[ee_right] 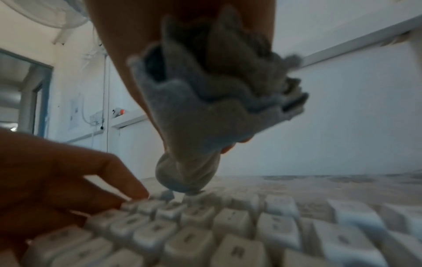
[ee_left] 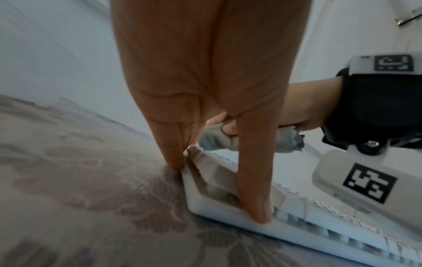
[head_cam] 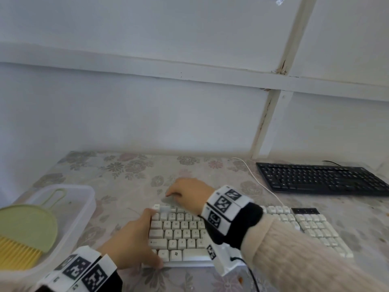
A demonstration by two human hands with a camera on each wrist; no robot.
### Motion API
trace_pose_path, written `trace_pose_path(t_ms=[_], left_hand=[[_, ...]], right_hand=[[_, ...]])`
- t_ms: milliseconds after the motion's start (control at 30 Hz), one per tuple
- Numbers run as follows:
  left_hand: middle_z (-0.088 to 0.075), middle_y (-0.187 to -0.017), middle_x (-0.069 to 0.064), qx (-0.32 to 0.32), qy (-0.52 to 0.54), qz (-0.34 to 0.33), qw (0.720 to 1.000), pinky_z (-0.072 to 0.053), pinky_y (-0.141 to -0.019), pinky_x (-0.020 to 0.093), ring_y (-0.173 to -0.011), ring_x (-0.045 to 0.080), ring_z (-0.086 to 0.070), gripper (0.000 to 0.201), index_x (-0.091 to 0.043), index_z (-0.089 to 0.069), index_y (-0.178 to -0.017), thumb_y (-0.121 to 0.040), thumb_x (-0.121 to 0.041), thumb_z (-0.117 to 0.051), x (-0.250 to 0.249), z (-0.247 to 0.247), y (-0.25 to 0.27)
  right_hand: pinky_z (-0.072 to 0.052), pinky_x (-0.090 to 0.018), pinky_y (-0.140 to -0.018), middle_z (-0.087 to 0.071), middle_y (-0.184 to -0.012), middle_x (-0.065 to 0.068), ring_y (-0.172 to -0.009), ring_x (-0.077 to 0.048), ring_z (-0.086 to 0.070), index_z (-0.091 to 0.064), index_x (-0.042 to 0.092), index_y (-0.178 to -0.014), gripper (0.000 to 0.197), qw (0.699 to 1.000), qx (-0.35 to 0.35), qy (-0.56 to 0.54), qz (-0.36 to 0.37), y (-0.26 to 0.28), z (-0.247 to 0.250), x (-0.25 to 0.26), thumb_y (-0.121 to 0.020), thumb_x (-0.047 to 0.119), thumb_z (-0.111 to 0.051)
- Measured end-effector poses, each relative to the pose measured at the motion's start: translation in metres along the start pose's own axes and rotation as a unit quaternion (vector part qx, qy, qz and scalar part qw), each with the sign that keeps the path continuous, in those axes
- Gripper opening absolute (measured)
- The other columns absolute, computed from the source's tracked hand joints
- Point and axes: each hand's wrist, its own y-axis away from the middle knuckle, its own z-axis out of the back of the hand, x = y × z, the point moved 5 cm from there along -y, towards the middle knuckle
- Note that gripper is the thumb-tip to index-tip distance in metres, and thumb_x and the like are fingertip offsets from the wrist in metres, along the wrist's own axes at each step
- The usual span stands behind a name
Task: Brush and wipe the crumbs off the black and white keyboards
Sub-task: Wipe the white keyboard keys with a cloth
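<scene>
Left grip (head_cam: 130, 243), fingers straight, braces the white keyboard (head_cam: 311, 226) at its end; just beyond, right grip (head_cam: 189, 193) clutches a cloth (ee_right: 194, 117) against the keys.

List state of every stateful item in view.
white keyboard, flat, left end steadied, top-left keys being wiped.
black keyboard, flat, far right, untouched.
grey cloth, bunched, tip on top key row.
right hand, grips cloth.
left hand, fingers straight, braced on white keyboard's left end.
brush, idle in clear tub with green dustpan.
</scene>
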Motion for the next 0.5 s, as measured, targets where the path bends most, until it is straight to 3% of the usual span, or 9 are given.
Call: trace_pose_path(t_ms=[133, 200, 300, 433, 500], left_hand=[[-0.056, -0.111, -0.012, -0.004, -0.013, 0.003, 1.000, -0.048, -0.085, 0.022, -0.098, 0.006, -0.056, 0.093, -0.031, -0.024, -0.127, -0.055, -0.033, -0.083, -0.001, 0.000, 0.001], [-0.056, -0.108, -0.012, -0.005, -0.016, 0.000, 1.000, -0.048, -0.078, 0.019, -0.095, 0.006, -0.056, 0.089, -0.031, -0.026, -0.125, -0.056, -0.032, -0.083, -0.001, 0.000, 0.000], [-0.055, -0.105, -0.014, -0.006, -0.014, -0.001, 1.000, -0.047, -0.074, 0.017, -0.093, 0.004, -0.055, 0.089, -0.033, -0.026, -0.124, -0.055, -0.032, -0.083, -0.002, 0.000, 0.000], [-0.055, -0.108, -0.014, -0.010, -0.016, 0.001, 1.000, -0.046, -0.080, 0.017, -0.096, 0.005, -0.054, 0.094, -0.031, -0.024, -0.128, -0.055, -0.033, -0.083, -0.003, 0.000, 0.000], [-0.055, -0.110, -0.013, -0.012, -0.017, 0.005, 1.000, -0.046, -0.082, 0.018, -0.097, 0.005, -0.054, 0.096, -0.031, -0.023, -0.130, -0.055, -0.033, -0.083, -0.002, 0.001, 0.000]], right_hand=[[-0.046, -0.036, -0.089, -0.060, -0.115, -0.008, -0.103, -0.028, -0.057, -0.064, 0.015, -0.117, 0.027, 0.996, 0.020, 0.081, 0.043, -0.014, -0.013, 0.013, -0.098, 0.018, -0.046], [-0.043, -0.038, -0.089, -0.055, -0.123, -0.008, -0.109, -0.031, -0.052, -0.061, 0.018, -0.122, 0.030, 0.986, 0.043, 0.146, 0.067, -0.010, -0.017, 0.012, -0.096, 0.012, -0.047], [-0.038, -0.036, -0.081, -0.048, -0.128, -0.004, -0.117, -0.032, -0.041, -0.056, 0.020, -0.130, 0.037, 0.964, 0.054, 0.246, 0.088, -0.004, -0.017, 0.016, -0.097, 0.010, -0.044], [-0.039, -0.042, -0.076, -0.049, -0.123, -0.004, -0.120, -0.031, -0.038, -0.060, 0.016, -0.123, 0.030, 0.951, 0.053, 0.299, 0.057, -0.012, -0.015, 0.022, -0.096, 0.012, -0.047], [-0.043, -0.045, -0.081, -0.052, -0.121, -0.006, -0.120, -0.032, -0.039, -0.061, 0.009, -0.118, 0.026, 0.956, 0.043, 0.288, 0.037, -0.014, -0.010, 0.015, -0.096, 0.014, -0.049]])
